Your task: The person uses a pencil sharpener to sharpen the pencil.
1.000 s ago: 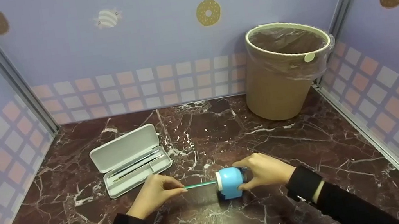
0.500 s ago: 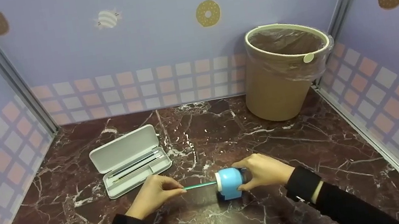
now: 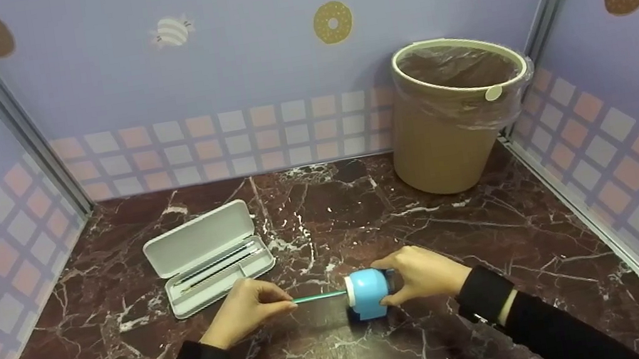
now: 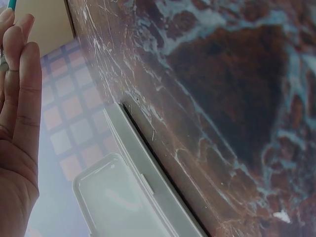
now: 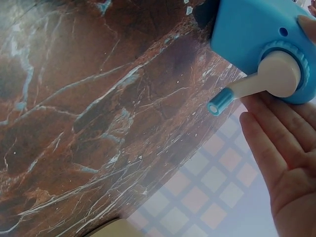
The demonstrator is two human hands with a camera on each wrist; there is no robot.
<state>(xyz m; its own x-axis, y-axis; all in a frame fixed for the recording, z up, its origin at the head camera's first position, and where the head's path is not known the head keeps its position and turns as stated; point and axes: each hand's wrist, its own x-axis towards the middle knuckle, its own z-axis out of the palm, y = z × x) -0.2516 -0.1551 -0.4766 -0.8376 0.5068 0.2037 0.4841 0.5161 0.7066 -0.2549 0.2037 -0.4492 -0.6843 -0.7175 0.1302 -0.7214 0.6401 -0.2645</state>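
Barely any shift since before: left grip (image 3: 245, 310) pinching one pencil (image 3: 319, 297), right grip (image 3: 424, 273) around one sharpener (image 3: 368, 292).

Blue sharpener (image 3: 368, 291), green pencil (image 3: 319, 297)

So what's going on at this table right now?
A person is working a blue crank pencil sharpener on the marble table. The left hand pinches a green pencil that goes into the sharpener's front, while the right hand grips the sharpener at its crank side. An open pencil case with pens lies to the left, and a lined wastebasket stands at the back right.
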